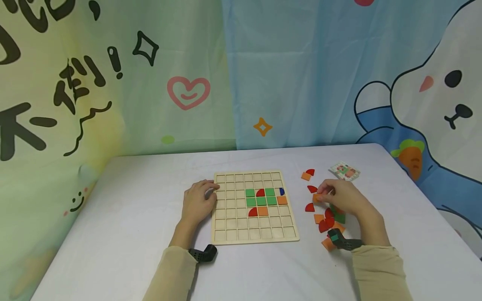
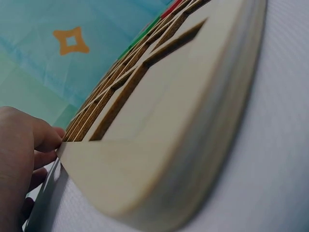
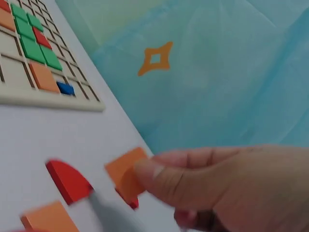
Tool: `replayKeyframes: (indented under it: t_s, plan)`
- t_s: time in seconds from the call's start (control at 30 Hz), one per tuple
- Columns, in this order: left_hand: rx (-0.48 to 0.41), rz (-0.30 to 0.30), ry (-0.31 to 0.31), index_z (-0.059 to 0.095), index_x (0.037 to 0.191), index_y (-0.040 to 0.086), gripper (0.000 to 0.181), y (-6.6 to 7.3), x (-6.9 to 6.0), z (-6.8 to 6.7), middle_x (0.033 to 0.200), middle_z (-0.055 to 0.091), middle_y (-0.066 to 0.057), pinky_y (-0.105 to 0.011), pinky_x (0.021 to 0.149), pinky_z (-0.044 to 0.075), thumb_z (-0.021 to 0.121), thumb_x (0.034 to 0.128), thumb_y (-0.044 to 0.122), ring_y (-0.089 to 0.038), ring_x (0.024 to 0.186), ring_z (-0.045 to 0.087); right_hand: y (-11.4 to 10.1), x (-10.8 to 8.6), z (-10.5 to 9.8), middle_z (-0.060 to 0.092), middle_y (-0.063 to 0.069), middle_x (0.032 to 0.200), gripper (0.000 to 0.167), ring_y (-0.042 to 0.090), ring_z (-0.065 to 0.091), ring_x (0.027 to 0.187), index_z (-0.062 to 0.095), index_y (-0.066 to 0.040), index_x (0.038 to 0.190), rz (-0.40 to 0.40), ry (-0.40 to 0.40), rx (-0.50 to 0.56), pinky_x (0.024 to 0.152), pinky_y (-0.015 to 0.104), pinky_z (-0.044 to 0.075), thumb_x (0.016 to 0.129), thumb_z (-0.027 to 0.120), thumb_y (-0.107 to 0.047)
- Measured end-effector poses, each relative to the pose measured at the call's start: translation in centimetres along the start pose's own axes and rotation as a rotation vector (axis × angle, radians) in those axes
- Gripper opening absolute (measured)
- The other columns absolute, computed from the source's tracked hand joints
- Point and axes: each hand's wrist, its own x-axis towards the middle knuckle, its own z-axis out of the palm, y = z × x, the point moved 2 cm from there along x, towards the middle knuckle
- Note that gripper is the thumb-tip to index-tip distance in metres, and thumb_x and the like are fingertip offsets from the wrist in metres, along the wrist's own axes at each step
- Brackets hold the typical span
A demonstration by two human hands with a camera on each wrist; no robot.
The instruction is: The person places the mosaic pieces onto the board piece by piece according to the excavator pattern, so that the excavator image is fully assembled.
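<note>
A wooden grid board (image 1: 229, 236) lies flat on the table, with green squares (image 1: 261, 201), red quarter-circle tiles (image 1: 253, 212), orange squares (image 1: 262, 211) and a blue piece (image 1: 281, 191) in its cells. My left hand (image 1: 197, 202) rests at the board's left edge, fingertips touching the rim. To the right of the board, my right hand (image 1: 344, 195) pinches an orange square tile (image 3: 126, 169) between thumb and finger, above the table in the right wrist view. Near that hand lie loose red quarter-circle tiles (image 1: 310, 207) and an orange square (image 1: 319, 218).
A small pattern card (image 1: 344, 171) lies at the back right of the table. More loose tiles, including green ones (image 1: 339, 216), are heaped beneath the right hand and wrist, partly hidden. A printed curtain (image 1: 286, 75) hangs behind the white table (image 1: 124, 217).
</note>
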Motion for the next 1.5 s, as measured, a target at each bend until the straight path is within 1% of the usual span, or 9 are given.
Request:
replayKeyframes:
  t_s: [0.13, 0.3, 0.37, 0.47, 0.73, 0.87, 1.0, 1.13, 1.5]
  plan:
    - [0.003, -0.001, 0.003, 0.070, 0.108, 0.021, 0.025, 0.0, -0.1, 0.0, 0.129, 0.061, 0.000, -0.052, 0.104, 0.033, 0.054, 0.0887, 0.021, -0.022, 0.129, 0.047, -2.1, 0.3, 0.9, 0.061, 0.003, 0.086, 0.015, 0.018, 0.051, 0.077, 0.065, -0.014, 0.095, -0.075, 0.015, 0.038, 0.061, 0.027, 0.044, 0.087, 0.068, -0.025]
    - [0.006, 0.002, 0.009, 0.070, 0.108, 0.020, 0.025, -0.2, -0.2, 0.0, 0.129, 0.061, -0.001, -0.052, 0.104, 0.034, 0.055, 0.0882, 0.021, -0.023, 0.128, 0.048, -4.9, 1.0, 3.3, 0.062, 0.000, 0.084, 0.009, 0.016, 0.051, 0.070, 0.068, -0.016, 0.093, -0.219, 0.019, 0.105, 0.054, 0.024, 0.044, 0.087, 0.069, -0.022]
    - [0.003, 0.003, 0.009, 0.070, 0.108, 0.020, 0.025, -0.3, -0.2, 0.0, 0.129, 0.061, -0.001, -0.053, 0.103, 0.034, 0.055, 0.0881, 0.020, -0.023, 0.128, 0.048, -5.7, 1.2, 4.2, 0.063, -0.002, 0.082, 0.006, 0.015, 0.050, 0.069, 0.069, -0.018, 0.091, -0.261, 0.014, 0.124, 0.055, 0.023, 0.043, 0.086, 0.069, -0.022]
    - [-0.001, 0.004, 0.008, 0.070, 0.108, 0.020, 0.025, -0.4, -0.2, 0.1, 0.129, 0.061, 0.000, -0.053, 0.103, 0.033, 0.055, 0.0880, 0.020, -0.023, 0.129, 0.047, -6.5, 1.5, 5.3, 0.062, -0.005, 0.078, 0.005, 0.014, 0.049, 0.071, 0.069, -0.020, 0.088, -0.294, -0.005, 0.123, 0.058, 0.022, 0.041, 0.084, 0.072, -0.021]
    - [-0.002, 0.015, 0.013, 0.070, 0.107, 0.020, 0.025, -0.2, -0.2, 0.2, 0.128, 0.062, 0.000, -0.053, 0.103, 0.034, 0.054, 0.0878, 0.021, -0.023, 0.128, 0.048, -7.0, 1.7, 6.7, 0.064, -0.008, 0.076, 0.004, 0.012, 0.049, 0.072, 0.069, -0.019, 0.085, -0.296, -0.050, 0.057, 0.063, 0.022, 0.041, 0.083, 0.073, -0.020]
    - [0.006, 0.016, 0.010, 0.070, 0.108, 0.020, 0.025, -0.2, -0.1, 0.2, 0.129, 0.061, -0.001, -0.053, 0.103, 0.034, 0.055, 0.0880, 0.021, -0.023, 0.128, 0.048, -7.1, 1.6, 6.8, 0.064, -0.008, 0.077, 0.005, 0.011, 0.049, 0.071, 0.069, -0.016, 0.086, -0.313, -0.041, 0.041, 0.063, 0.023, 0.042, 0.084, 0.072, -0.020]
    - [0.006, 0.014, 0.006, 0.070, 0.108, 0.020, 0.025, -0.1, -0.1, 0.1, 0.128, 0.061, 0.000, -0.052, 0.103, 0.034, 0.055, 0.0883, 0.020, -0.023, 0.128, 0.048, -7.1, 1.6, 6.7, 0.065, -0.008, 0.079, 0.007, 0.010, 0.052, 0.073, 0.069, -0.014, 0.086, -0.342, -0.032, 0.015, 0.069, 0.025, 0.046, 0.085, 0.070, -0.021]
    - [0.009, 0.011, 0.003, 0.070, 0.108, 0.020, 0.025, -0.1, -0.1, 0.1, 0.129, 0.061, 0.000, -0.052, 0.103, 0.034, 0.054, 0.0889, 0.021, -0.023, 0.128, 0.048, -7.1, 1.6, 6.6, 0.066, -0.008, 0.081, 0.005, 0.010, 0.054, 0.076, 0.070, -0.015, 0.087, -0.333, -0.019, 0.001, 0.073, 0.028, 0.047, 0.086, 0.069, -0.019]
    - [0.012, 0.009, 0.005, 0.070, 0.108, 0.020, 0.025, 0.0, 0.0, 0.0, 0.128, 0.061, 0.000, -0.052, 0.103, 0.034, 0.054, 0.0886, 0.021, -0.023, 0.128, 0.048, -7.7, 1.7, 6.8, 0.066, -0.007, 0.079, 0.005, 0.009, 0.055, 0.075, 0.069, -0.012, 0.084, -0.326, -0.006, -0.017, 0.073, 0.028, 0.049, 0.084, 0.071, -0.017]
